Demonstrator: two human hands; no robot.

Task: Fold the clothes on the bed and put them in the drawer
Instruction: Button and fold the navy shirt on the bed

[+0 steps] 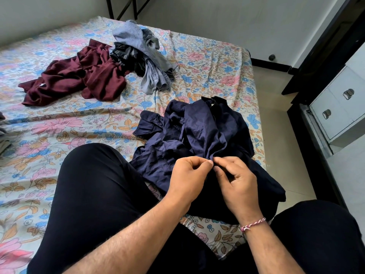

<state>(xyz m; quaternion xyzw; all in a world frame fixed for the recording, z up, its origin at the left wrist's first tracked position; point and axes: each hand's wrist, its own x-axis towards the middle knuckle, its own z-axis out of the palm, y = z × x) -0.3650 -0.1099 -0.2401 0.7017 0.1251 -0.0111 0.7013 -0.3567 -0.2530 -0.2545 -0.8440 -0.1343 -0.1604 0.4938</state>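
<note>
Both hands meet on one spot of the navy shirt (199, 133): the left hand (187, 175) and the right hand (235, 182) each pinch the cloth between thumb and fingertips, knuckles almost touching, probably to work a button or find an edge before folding. The shirt lies crumpled on the bed (59, 127), spreading away from the hands and draping under them. Well beyond the left hand lie a maroon garment (79, 80) and a grey pile (142, 56), not yet folded. The drawers (335, 107) stand off to the right hand's side, closed.
</note>
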